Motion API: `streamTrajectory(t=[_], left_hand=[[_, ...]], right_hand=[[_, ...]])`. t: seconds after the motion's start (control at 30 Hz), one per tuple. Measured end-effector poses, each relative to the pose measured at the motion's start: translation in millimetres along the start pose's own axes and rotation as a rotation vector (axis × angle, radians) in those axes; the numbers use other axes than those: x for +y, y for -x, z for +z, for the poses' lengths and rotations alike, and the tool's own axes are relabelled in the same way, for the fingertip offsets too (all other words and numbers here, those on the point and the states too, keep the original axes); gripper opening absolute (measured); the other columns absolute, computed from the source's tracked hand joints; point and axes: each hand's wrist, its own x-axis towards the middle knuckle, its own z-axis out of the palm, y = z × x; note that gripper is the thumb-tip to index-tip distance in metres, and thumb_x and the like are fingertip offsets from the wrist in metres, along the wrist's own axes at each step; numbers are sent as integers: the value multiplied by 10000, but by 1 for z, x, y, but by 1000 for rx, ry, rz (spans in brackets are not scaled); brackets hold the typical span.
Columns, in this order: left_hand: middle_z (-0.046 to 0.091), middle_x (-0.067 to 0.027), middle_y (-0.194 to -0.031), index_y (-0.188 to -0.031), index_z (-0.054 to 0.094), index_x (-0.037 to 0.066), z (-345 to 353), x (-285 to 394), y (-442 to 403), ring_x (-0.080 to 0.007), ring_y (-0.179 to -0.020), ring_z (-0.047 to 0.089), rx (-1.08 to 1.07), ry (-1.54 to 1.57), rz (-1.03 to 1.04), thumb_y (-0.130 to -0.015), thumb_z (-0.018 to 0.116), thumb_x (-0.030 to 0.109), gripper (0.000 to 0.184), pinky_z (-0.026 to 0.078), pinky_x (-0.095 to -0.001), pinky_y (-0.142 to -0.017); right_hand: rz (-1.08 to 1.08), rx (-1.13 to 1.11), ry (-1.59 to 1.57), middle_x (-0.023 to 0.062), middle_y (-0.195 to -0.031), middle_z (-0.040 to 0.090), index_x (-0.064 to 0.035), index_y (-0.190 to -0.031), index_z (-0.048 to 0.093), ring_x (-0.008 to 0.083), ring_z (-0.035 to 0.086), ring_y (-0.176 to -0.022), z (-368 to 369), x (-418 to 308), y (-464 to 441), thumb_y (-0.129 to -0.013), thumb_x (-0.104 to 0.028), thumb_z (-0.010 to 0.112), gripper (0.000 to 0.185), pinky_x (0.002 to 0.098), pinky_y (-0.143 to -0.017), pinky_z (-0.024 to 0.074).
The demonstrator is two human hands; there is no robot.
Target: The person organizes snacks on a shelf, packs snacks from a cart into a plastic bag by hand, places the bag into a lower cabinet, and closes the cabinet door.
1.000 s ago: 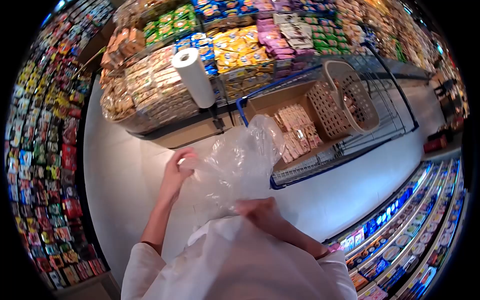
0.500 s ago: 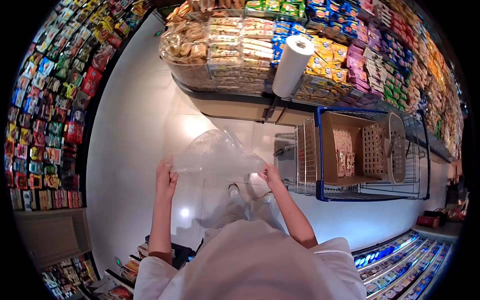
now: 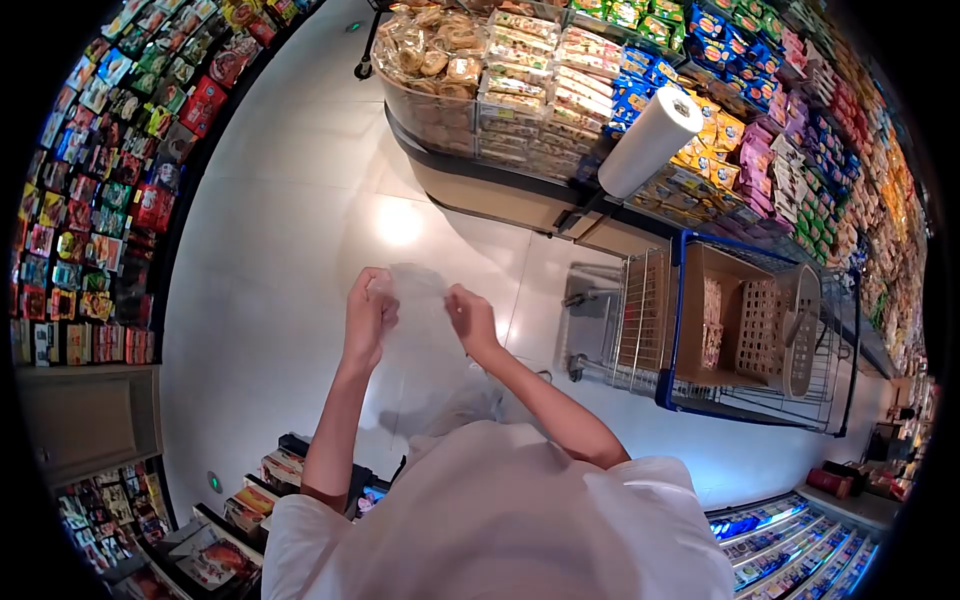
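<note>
A clear plastic bag (image 3: pixel 420 300) stretches between my two hands over the pale floor, its film so thin that its edges are hard to make out. My left hand (image 3: pixel 372 305) is closed on one side of it, fingers curled in. On the opposite side, my right hand (image 3: pixel 470 318) pinches the film, closed as well. Both hands are raised in front of my body, a short gap apart. The lower part of the bag blends into the floor and my clothing.
At right stands a shopping cart (image 3: pixel 640 310) holding a cardboard box (image 3: pixel 715 262) and a beige perforated basket (image 3: pixel 790 335). A white roll of bags (image 3: pixel 650 145) is mounted on the snack display (image 3: pixel 480 190) ahead. Packed shelves (image 3: pixel 100 220) line the left side.
My hands have come closer together and risen, the right one moving left. The bag, spread wide before, is now narrower between them. The view has turned, shifting cart and display rightward.
</note>
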Motion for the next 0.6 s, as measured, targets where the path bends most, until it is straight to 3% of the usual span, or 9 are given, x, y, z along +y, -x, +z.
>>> streamTrajectory(t=[0.07, 0.13, 0.23, 0.3, 0.37, 0.47, 0.53, 0.57, 0.6], left_hand=[[426, 0, -604, -822, 441, 65, -14, -2, -1, -96, -483, 396, 14, -117, -19, -778, 460, 8, 75, 333, -243, -450], [505, -85, -609, -818, 458, 42, -34, -33, -4, -245, -527, 510, 14, -1340, 419, -754, 500, 28, 78, 410, -369, -491], [582, -188, -707, -762, 495, 24, -109, -94, -44, -348, -659, 593, 56, -1826, 236, -761, 493, 35, 11, 421, -471, -541], [582, -192, -741, -774, 539, 24, -105, -50, -67, -329, -723, 586, 343, -1690, 252, -762, 454, 4, 89, 440, -442, -625], [586, -187, -774, -852, 569, 32, -38, 46, -51, -326, -782, 576, 612, -944, 768, -772, 434, -13, 163, 446, -393, -697], [595, -164, -833, -912, 566, 21, -13, 57, -5, -334, -805, 564, 310, -1179, 1357, -801, 444, 6, 166, 437, -380, -749], [592, -146, -913, -930, 548, -7, -22, -32, -47, -313, -893, 548, -129, -1019, 734, -808, 477, 42, 150, 423, -375, -791], [590, -142, -905, -933, 543, -9, -60, -95, -58, -275, -877, 560, -81, -1137, 764, -810, 481, 42, 147, 431, -352, -791], [587, -138, -898, -936, 538, -11, -87, -132, -61, -236, -860, 571, -30, -1256, 801, -811, 485, 42, 145, 439, -329, -791]], right_hand=[[97, 128, 69, 128, -728, 586, -37, -794, 504, 305, 578, -702, -8, 12, -2, -767, -124, 542, 98, 420, -596, 443], [71, 58, 364, 146, -664, 587, -21, -724, 521, 340, 582, -638, -24, 39, -5, -737, -62, 508, 45, 432, -560, 460], [43, -100, 581, 179, -637, 580, 1, -676, 569, 354, 590, -609, -47, 104, -28, -657, -37, 528, 59, 425, -544, 483], [96, 228, 633, 200, -597, 559, 10, -659, 574, 357, 583, -558, -108, 75, -89, -701, -38, 507, 93, 430, -499, 470], [79, 609, 169, 184, -526, 531, 53, -744, 535, 308, 565, -483, -196, -16, -119, -744, -42, 492, 105, 417, -480, 460], [-117, 619, 319, 189, -559, 540, 9, -686, 562, 295, 576, -547, -192, -3, -81, -738, -24, 476, 106, 397, -516, 460], [80, 266, 329, 228, -654, 560, -3, -677, 601, 338, 580, -650, -151, 53, -33, -728, -38, 482, 134, 405, -588, 467], [381, -106, 352, 263, -732, 575, 8, -698, 627, 387, 578, -721, -116, 101, -4, -721, -59, 495, 150, 423, -642, 473], [397, -5, 341, 270, -737, 564, 23, -768, 605, 412, 563, -736, -102, 132, 34, -704, -54, 512, 136, 423, -626, 470]])
